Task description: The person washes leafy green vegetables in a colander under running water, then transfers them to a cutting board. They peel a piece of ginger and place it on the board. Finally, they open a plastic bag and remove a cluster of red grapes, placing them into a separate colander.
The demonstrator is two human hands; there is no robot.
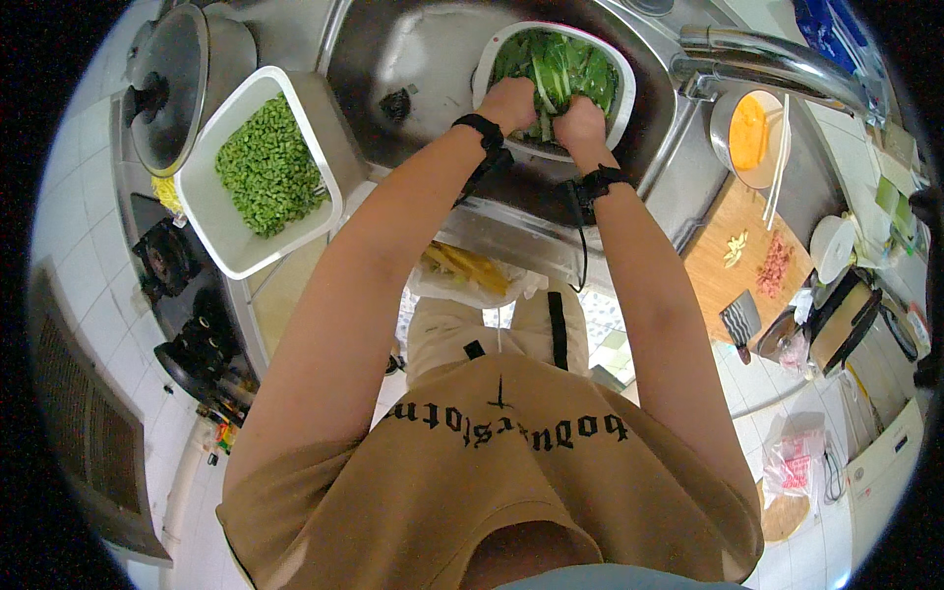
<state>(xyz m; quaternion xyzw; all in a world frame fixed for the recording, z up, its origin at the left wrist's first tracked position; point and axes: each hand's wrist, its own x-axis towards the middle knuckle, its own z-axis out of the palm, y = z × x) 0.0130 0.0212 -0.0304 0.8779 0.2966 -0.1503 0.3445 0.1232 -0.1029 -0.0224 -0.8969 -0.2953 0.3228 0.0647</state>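
Leafy green vegetables (560,63) with pale stems lie in a white-rimmed plastic basin (627,81) inside the stainless steel sink (435,55). My left hand (510,103) is in the basin at its left side, fingers curled down among the greens. Close beside it, my right hand (580,125) has its fingers closed on the stems. The fingertips of both hands are hidden by the leaves and the hands themselves. Both wrists wear black straps, and a black cord hangs from the right one.
Left of the sink are a white tub (335,192) of chopped green beans and a lidded pot (173,96). The faucet (774,55) arches at upper right. Below it stand a bowl (719,133) of orange liquid with chopsticks (778,162) and a cutting board (719,273) bearing a cleaver (740,317) and chopped food.
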